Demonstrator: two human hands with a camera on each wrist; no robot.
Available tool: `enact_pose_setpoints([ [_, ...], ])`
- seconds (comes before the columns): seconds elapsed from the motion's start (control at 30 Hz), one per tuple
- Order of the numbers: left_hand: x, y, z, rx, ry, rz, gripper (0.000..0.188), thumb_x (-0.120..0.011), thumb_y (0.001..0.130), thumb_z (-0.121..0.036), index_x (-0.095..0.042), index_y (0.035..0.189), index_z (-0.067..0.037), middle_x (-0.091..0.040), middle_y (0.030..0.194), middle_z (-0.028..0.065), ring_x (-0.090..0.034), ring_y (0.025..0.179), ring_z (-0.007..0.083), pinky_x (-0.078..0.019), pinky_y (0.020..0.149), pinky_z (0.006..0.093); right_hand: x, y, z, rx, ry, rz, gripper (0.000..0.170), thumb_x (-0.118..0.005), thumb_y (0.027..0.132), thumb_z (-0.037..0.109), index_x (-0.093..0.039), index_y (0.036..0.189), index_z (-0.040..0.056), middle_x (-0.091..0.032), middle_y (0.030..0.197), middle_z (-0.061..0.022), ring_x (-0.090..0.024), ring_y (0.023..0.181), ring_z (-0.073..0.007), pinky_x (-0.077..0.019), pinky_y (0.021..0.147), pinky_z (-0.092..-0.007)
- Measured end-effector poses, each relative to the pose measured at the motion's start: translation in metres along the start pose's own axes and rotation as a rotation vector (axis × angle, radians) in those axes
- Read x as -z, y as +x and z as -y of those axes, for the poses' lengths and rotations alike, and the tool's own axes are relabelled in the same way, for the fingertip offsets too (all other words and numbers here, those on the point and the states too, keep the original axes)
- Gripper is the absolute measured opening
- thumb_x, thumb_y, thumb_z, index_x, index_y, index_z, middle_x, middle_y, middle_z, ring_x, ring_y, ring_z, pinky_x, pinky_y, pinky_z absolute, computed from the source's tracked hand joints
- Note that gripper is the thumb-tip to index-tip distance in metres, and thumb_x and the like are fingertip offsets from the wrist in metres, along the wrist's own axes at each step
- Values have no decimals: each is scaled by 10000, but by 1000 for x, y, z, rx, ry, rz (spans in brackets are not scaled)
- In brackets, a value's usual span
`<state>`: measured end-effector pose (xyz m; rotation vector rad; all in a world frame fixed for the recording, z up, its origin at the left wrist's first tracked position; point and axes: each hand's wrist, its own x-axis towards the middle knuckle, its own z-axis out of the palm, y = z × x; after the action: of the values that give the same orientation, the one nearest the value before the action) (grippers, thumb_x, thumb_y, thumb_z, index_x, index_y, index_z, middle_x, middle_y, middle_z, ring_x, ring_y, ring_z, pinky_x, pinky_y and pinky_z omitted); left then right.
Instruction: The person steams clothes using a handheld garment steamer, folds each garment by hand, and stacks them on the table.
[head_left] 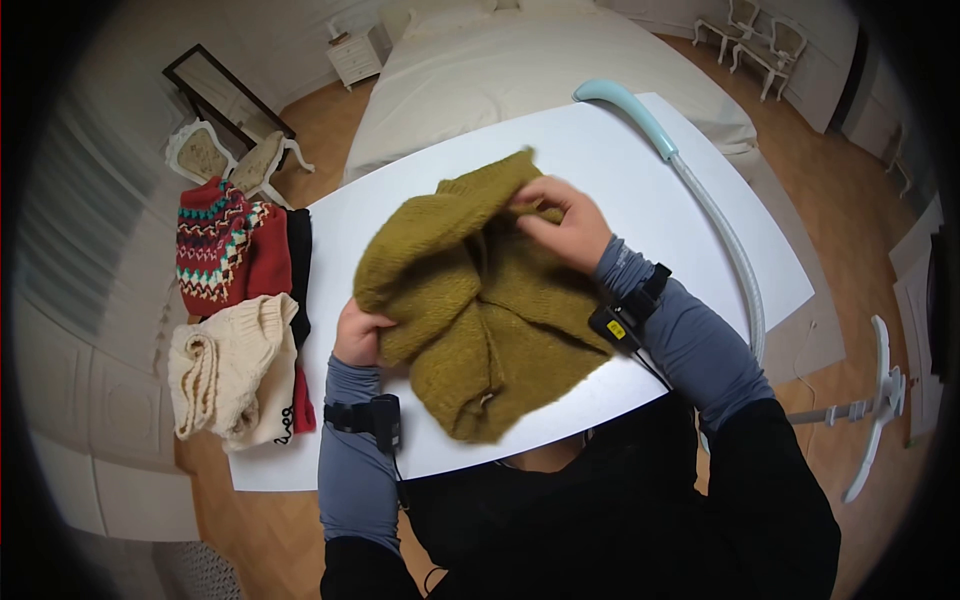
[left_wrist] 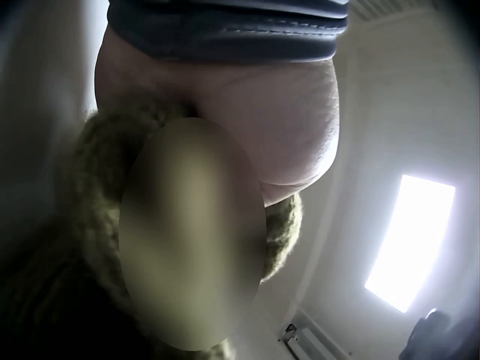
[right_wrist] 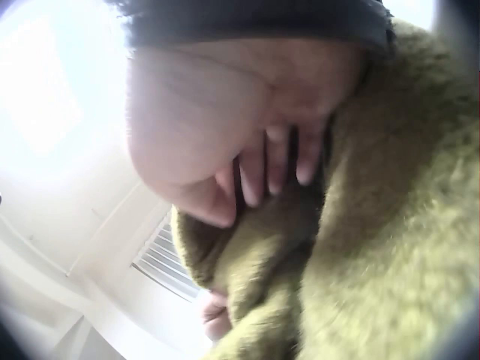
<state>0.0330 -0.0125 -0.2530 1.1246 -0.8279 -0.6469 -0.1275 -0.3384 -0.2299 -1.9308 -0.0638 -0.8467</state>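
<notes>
An olive-green knit sweater [head_left: 500, 290] lies bunched and partly folded over the white table, its upper part lifted between the two hands. At its left edge the left hand [head_left: 357, 335] grips the knit, thumb on top and the other fingers hidden under it. The right hand [head_left: 570, 222] holds the fold at the upper right, thumb and fingers curled about its edge. In the right wrist view the fingers [right_wrist: 277, 161] reach down into the fuzzy knit [right_wrist: 405, 202]. A blurred patch covers much of the knit [left_wrist: 281, 232] in the left wrist view.
On the table's [head_left: 700, 300] left side lie a red patterned sweater [head_left: 230, 245] and a cream knit [head_left: 230, 365], with dark cloth beside them. A pale-blue steamer head [head_left: 625, 110] with a hose [head_left: 730, 240] runs down the right side. Beyond stands a bed [head_left: 520, 80].
</notes>
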Motion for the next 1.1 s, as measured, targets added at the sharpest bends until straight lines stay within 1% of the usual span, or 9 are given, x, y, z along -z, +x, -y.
enact_pose_setpoints([
  [0.13, 8, 10, -13, 37, -153, -271, 527, -481, 803, 34, -540, 1326, 71, -637, 1276, 196, -640, 1157, 305, -520, 1032, 402, 24, 9, -2, -89, -266, -90, 296, -699, 847, 187, -710, 1121, 75, -688, 1155, -106, -639, 1088, -253, -504, 969, -362],
  [0.33, 52, 21, 5, 131, 131, -665, 403, -537, 907, 11, -526, 1308, 45, -654, 1193, 178, -659, 1060, 267, -544, 930, 377, 32, -1, -24, -33, -547, 396, 386, -613, 950, 357, -724, 1236, 124, -679, 1279, -110, -612, 1211, -309, -441, 1084, -412],
  [0.4, 64, 19, 10, 91, 241, -819, 446, -579, 911, 21, -485, 1346, 36, -651, 1164, 186, -658, 1029, 257, -539, 912, 356, 30, 0, -14, -116, -642, 396, 385, -569, 967, 373, -741, 1209, 128, -688, 1268, -99, -612, 1209, -296, -417, 1097, -415],
  [0.57, 73, 17, 17, 60, 527, -880, 475, -675, 886, -43, -511, 1328, 18, -639, 1175, 160, -628, 1061, 239, -515, 925, 351, 32, 11, 19, -365, -883, 392, 429, -481, 987, 415, -788, 1110, 141, -739, 1143, -109, -665, 1116, -271, -347, 1129, -425],
  [0.67, 61, 17, 11, 51, 729, -923, 483, -742, 860, -92, -550, 1292, 10, -629, 1180, 138, -595, 1067, 206, -496, 916, 345, 34, 17, 8, -601, -1065, 275, 376, -553, 928, 406, -803, 977, 129, -754, 901, -155, -710, 834, -326, -486, 992, -423],
  [0.77, 42, 17, -1, 9, 805, -922, 415, -775, 848, -114, -610, 1211, 2, -630, 1133, 107, -563, 980, 157, -481, 851, 316, 41, 13, 3, -685, -946, 185, 345, -598, 899, 388, -797, 992, 123, -753, 933, -160, -707, 894, -333, -519, 953, -423],
  [0.9, 44, 17, -1, -28, 679, -793, 241, -777, 860, -104, -675, 1064, -25, -638, 925, 25, -500, 759, 80, -433, 678, 241, 51, 12, -19, -450, -929, -21, 341, -621, 887, 371, -786, 1071, 135, -754, 1028, -144, -706, 992, -319, -514, 982, -410],
  [0.97, 40, 17, -1, -39, 653, -790, 200, -768, 868, -93, -677, 1035, -30, -626, 864, 2, -490, 707, 64, -412, 643, 224, 50, 5, -46, 107, -1067, -256, 346, -608, 898, 359, -771, 1121, 151, -745, 1115, -111, -697, 1041, -302, -527, 973, -395],
  [1.1, 29, 17, -11, 11, 550, -637, 200, -734, 920, -132, -659, 1076, -31, -631, 789, -5, -498, 598, 58, -405, 572, 210, 52, 0, -56, 13, -1056, 72, 345, -609, 893, 335, -768, 1148, 167, -735, 1160, -112, -695, 1064, -290, -529, 979, -386],
])
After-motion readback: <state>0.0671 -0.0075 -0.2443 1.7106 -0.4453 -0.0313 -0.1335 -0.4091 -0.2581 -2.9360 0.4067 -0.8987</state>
